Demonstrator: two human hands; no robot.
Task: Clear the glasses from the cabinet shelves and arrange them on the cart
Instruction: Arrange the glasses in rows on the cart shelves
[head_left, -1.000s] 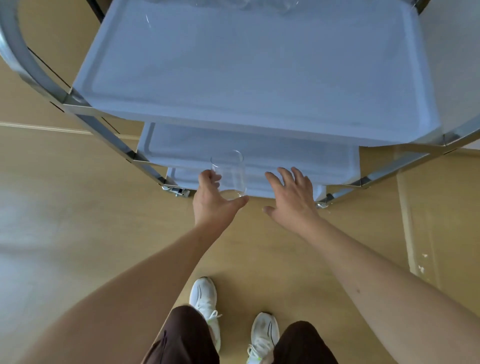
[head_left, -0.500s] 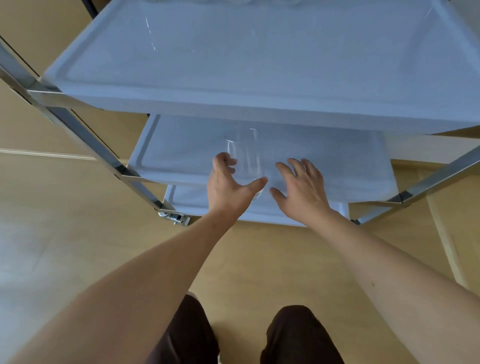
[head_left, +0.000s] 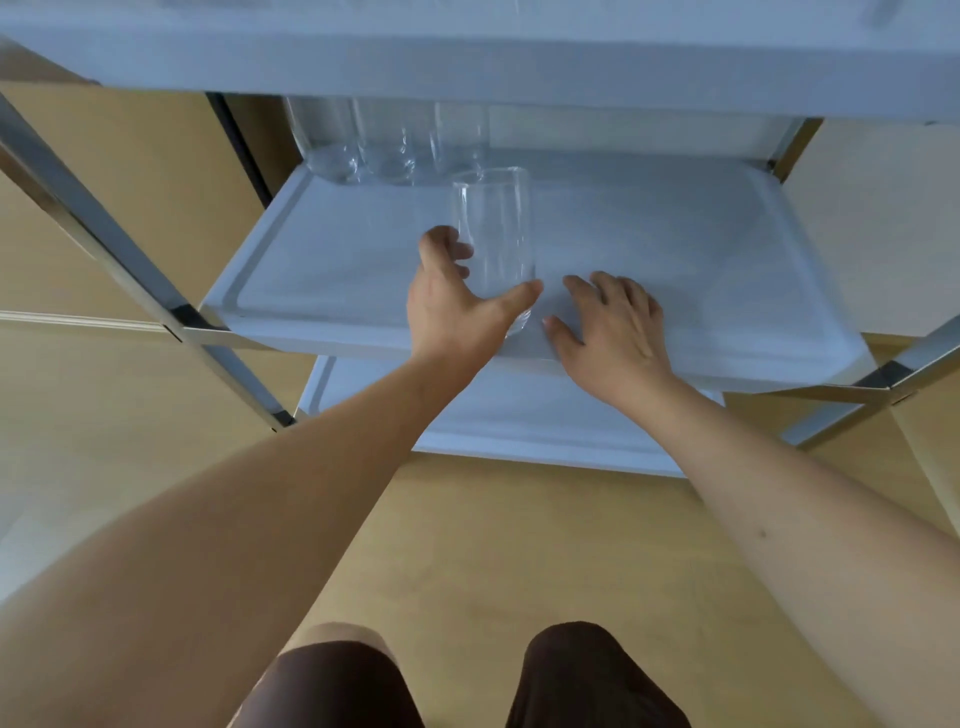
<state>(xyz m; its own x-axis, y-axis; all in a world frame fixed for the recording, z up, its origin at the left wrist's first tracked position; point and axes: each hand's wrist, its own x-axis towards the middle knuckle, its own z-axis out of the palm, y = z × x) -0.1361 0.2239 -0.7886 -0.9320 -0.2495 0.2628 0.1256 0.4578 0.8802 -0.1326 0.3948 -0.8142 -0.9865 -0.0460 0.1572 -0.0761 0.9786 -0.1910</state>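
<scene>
I see the left hand (head_left: 457, 306) wrapped around the lower part of a clear glass (head_left: 493, 244), thumb stretched across its near side and fingers curled round its far side, holding it upright. The glass's base is at the front of the middle tray (head_left: 322, 270) of the cart (head_left: 202, 332); I cannot tell whether it touches the tray. The right hand (head_left: 613, 322) lies just beside the glass on its right, fingers spread and relaxed, palm down over the same tray, holding nothing. At the back left of that tray I count about 3 other glasses (head_left: 384, 145) standing close together, well apart from both hands, their tops hidden behind the upper tray (head_left: 467, 67). A lower tray (head_left: 519, 415) shows beneath the forearms. Chrome frame bars run at both sides, and the wooden floor (head_left: 467, 545) lies below.
</scene>
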